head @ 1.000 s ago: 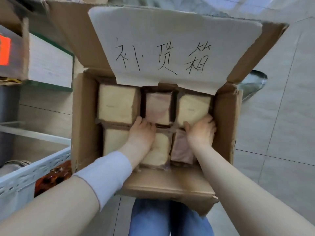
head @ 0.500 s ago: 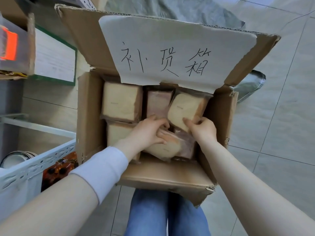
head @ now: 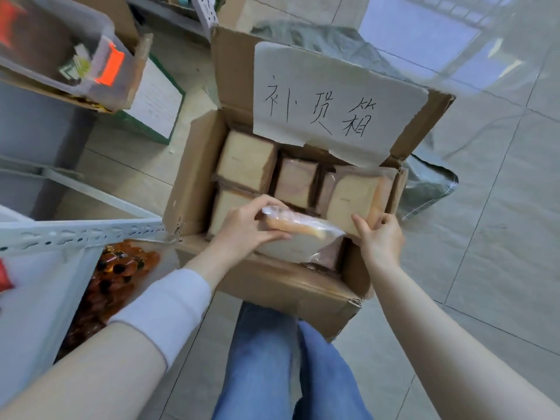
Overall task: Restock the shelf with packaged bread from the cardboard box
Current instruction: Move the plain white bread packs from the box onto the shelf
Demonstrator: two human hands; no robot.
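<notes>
An open cardboard box [head: 194, 183] with a handwritten paper label on its lid stands on the floor, packed with several clear-wrapped bread packs. My left hand [head: 245, 225] grips one pale bread pack [head: 300, 234], tilted and raised at the box's near side. My right hand [head: 380, 237] pinches the lower edge of a second bread pack [head: 353, 198], upright at the box's right wall. Other bread packs [head: 247, 165] lie flat further back. The white metal shelf [head: 75, 234] is at the lower left.
Orange-brown bottles [head: 115, 274] lie on the shelf's lower level beside the box. A clear plastic bin with an orange tag [head: 91, 56] sits on a higher shelf at upper left. A grey sack [head: 430, 183] lies behind the box. My jeans [head: 272, 359] are below it.
Both hands went from resting flat on the packs to gripping them. The left has lifted and tilted one pack; the right has tipped another upright. The camera has tilted, showing more shelf.
</notes>
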